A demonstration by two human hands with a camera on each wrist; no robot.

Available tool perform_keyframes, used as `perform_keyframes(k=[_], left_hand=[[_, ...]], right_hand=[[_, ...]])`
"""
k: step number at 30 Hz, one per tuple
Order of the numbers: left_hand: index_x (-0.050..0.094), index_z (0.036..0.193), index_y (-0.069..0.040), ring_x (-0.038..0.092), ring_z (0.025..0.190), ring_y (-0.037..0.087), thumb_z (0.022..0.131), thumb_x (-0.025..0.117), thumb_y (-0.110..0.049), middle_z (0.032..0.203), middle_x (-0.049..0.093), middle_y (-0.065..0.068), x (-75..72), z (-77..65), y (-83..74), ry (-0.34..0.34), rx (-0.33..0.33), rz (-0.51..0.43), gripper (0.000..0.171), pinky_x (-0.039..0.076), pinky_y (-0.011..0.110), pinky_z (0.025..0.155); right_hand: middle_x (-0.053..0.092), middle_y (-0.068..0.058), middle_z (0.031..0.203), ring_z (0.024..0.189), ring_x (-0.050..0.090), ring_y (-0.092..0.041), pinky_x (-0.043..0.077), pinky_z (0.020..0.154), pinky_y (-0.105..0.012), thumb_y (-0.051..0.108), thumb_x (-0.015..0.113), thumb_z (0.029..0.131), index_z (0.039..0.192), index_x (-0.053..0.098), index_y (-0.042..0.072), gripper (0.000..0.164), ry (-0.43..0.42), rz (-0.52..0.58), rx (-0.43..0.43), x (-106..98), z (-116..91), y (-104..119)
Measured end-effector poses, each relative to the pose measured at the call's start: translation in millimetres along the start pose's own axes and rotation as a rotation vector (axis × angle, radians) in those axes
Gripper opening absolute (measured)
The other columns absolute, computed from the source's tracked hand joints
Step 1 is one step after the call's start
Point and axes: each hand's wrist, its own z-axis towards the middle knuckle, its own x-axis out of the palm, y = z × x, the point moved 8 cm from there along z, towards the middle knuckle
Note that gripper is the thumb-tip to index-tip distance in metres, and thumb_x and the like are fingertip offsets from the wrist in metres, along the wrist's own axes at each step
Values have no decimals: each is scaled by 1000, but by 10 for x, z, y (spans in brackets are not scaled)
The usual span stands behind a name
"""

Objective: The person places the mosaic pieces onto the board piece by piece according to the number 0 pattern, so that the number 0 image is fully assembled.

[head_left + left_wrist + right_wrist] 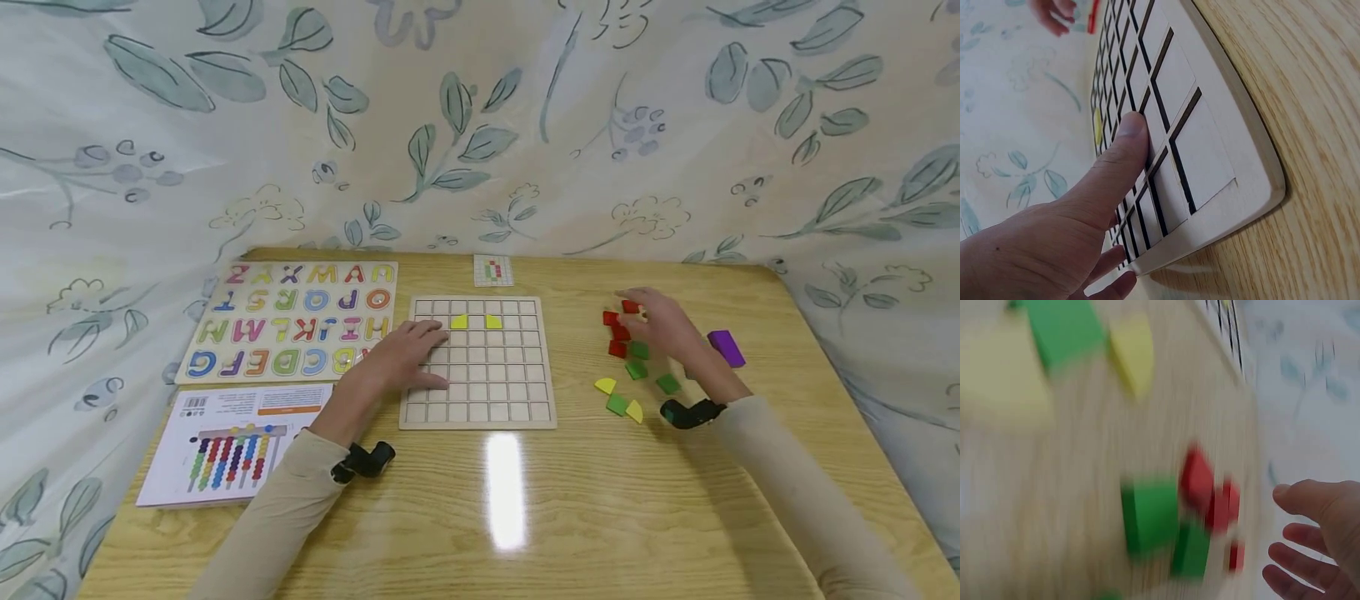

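In the head view, the left hand [397, 358] lies over the left side of a wooden grid board [477, 393], with its fingers loosely extended. On this board, in the second row from the far edge, there are two yellow quarter-round pieces [460, 322], with one cell between them. The right hand [660, 321] is above the red pieces [617, 348], which lie on the table [420, 517] to the right of the board. Close to them are several green pieces [636, 369] and two loose yellow pieces [605, 386]. A purple block [726, 348] stands near the right forearm. A small pattern card [492, 271] lies just beyond the board.

In the left wrist view, the left thumb is stretched over the cells near the board's side, while other fingers are partly hidden behind it; whether they press, one cannot tell.

In the right wrist view, the loose pieces are blurred. The right hand is widely open, thumb apart from the fingers, and it holds nothing; the nearest pieces are the red ones.
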Motion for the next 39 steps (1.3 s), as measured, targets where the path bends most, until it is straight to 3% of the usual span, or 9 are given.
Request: perform_keyframes(k=[3, 7, 16, 26, 39], left_hand=[[43, 146, -10, 33, 141, 35, 82, 73, -48, 154, 36, 13, -14, -3, 3, 2, -1, -2, 80, 33, 51, 116], [43, 146, -10, 34, 141, 35, 83, 73, -48, 154, 37, 13, -29, 3, -10, 3, 2, 0, 79, 33, 51, 116], [43, 145, -8, 35, 140, 36, 83, 73, -46, 152, 38, 14, -46, -4, -56, -1, 14, -6, 78, 35, 52, 114], [44, 145, -8, 36, 140, 36, 83, 73, -46, 152, 39, 14, -55, 5, -48, -4, 15, -5, 78, 35, 51, 115], [42, 146, -10, 33, 142, 35, 83, 73, -46, 154, 37, 12, -42, -12, -23, 10, -10, -15, 79, 33, 51, 115]], right_hand=[[45, -33, 139, 116, 55, -49, 51, 91, -60, 10, 60, 95, 141, 43, -6, 51, 1, 44, 47, -74, 22, -264], [45, -33, 139, 109, 61, -49, 53, 88, -58, 8, 61, 94, 142, 41, -6, 54, 49, 43, 31, -68, 68, -400], [44, -35, 137, 103, 64, -44, 50, 92, -59, 4, 61, 93, 143, 40, -4, 56, 158, -84, 10, -10, 110, -360], [59, -25, 124, 99, 63, -36, 52, 87, -55, 11, 64, 92, 129, 56, 1, 39, 158, -270, -23, 21, 160, -338], [63, -21, 116, 99, 65, -35, 52, 82, -54, 12, 64, 92, 122, 58, 5, 31, 169, -285, -36, 36, 185, -299]])
